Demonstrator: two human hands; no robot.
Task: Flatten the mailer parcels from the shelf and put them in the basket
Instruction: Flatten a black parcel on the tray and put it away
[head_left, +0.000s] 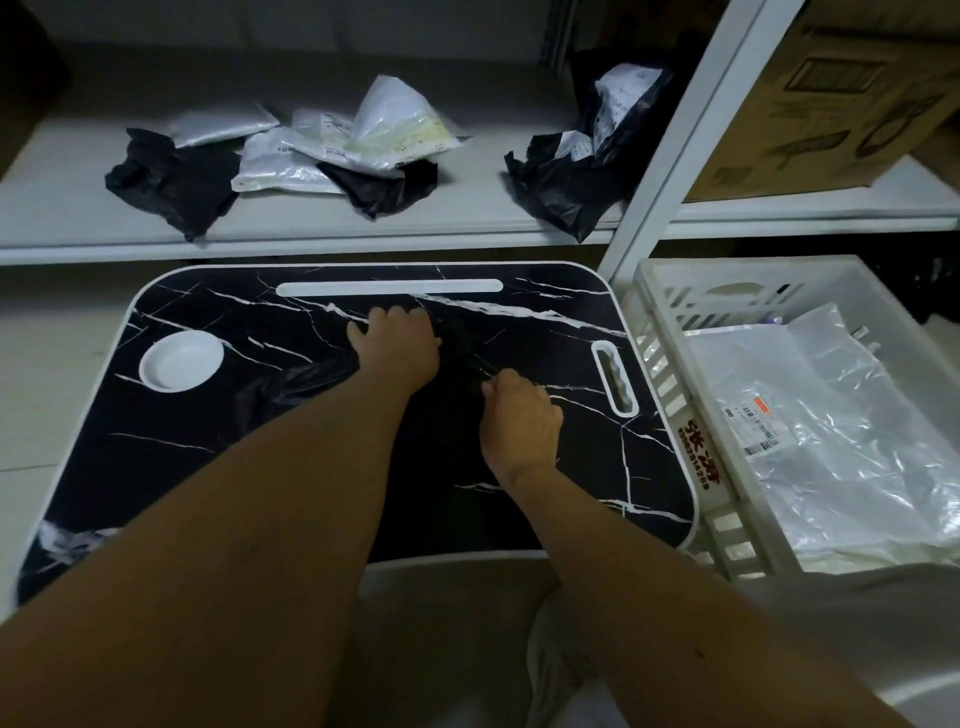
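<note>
A black mailer parcel (306, 376) lies crumpled on the black marble-pattern lap table (182, 467), hard to tell apart from the dark top. My left hand (397, 345) presses down on it with fingers spread toward the far edge. My right hand (519, 418) pinches the mailer's near right part with curled fingers. On the shelf (62, 208) behind lie several more mailers: a black one (171, 182) at left, white ones (332, 150) in the middle, a black one (566, 176) at right. The white basket (670, 291) at right holds flattened white mailers (831, 436).
A round white cup recess (182, 361) sits in the table's left part, a long white slot (389, 287) along its far edge and a handle cutout (615, 382) at right. A white shelf post (670, 140) rises between table and basket. A cardboard box (841, 98) stands on the right shelf.
</note>
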